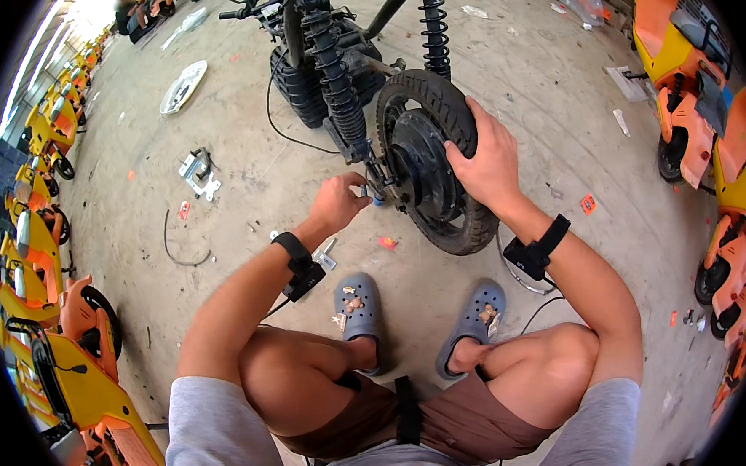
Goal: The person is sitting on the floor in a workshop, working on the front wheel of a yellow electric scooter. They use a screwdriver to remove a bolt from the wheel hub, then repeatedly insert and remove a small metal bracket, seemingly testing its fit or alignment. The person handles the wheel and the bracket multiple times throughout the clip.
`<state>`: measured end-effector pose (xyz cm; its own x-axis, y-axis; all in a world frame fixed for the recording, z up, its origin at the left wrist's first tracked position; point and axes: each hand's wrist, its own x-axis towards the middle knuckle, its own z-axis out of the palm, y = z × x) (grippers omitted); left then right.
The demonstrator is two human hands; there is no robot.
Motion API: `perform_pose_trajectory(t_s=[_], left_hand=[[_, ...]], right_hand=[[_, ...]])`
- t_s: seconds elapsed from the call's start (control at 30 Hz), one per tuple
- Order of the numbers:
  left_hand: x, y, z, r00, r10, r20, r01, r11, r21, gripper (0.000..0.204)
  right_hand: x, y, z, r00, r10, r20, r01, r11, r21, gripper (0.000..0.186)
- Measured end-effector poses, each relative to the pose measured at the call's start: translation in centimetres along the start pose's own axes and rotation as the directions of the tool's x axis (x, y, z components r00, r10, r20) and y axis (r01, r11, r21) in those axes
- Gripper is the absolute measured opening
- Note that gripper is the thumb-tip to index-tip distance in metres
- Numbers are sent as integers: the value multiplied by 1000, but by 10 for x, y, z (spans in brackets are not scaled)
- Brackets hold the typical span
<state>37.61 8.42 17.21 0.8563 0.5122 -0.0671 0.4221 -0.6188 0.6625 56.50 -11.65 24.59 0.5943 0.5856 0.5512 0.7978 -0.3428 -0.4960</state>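
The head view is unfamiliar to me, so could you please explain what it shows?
Certainly. No robot appears here: a person is using a bare left hand and right hand. The single picture comes from a wide fisheye camera on that person's head, looking down, so straight edges bend near its rim.

The right hand holds the tyre of a black wheel. The left hand is beside the wheel's hub, near the lower end of a spring shock; what its fingers grasp, if anything, is too small to tell.

On the concrete floor lie a white oval piece, a metal bracket and small scraps. Yellow-and-orange scooters line both sides.
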Motion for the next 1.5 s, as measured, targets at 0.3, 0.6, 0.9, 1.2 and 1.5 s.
perform_pose_trajectory(t_s=[0.3,0.6,0.9,1.2,1.5], left_hand=[[3,2,4,1000,-13,3,14,998,-67,33],[-4,1,16,997,-46,59,60,963,-262,35],[1,-11,17,978,-170,121,208,846,-490,39],[5,-13,20,953,-177,245,300,642,-705,42],[0,-9,22,928,-291,234,373,693,-616,47]], right_hand=[[-13,-4,-10,999,40,22,-43,990,133,70],[-19,-1,-13,999,8,34,-13,990,143,69],[-19,2,-10,999,-18,27,15,992,122,69],[-20,4,-14,998,-56,18,53,993,109,68],[-22,7,-7,997,-75,-2,75,993,88,67]])
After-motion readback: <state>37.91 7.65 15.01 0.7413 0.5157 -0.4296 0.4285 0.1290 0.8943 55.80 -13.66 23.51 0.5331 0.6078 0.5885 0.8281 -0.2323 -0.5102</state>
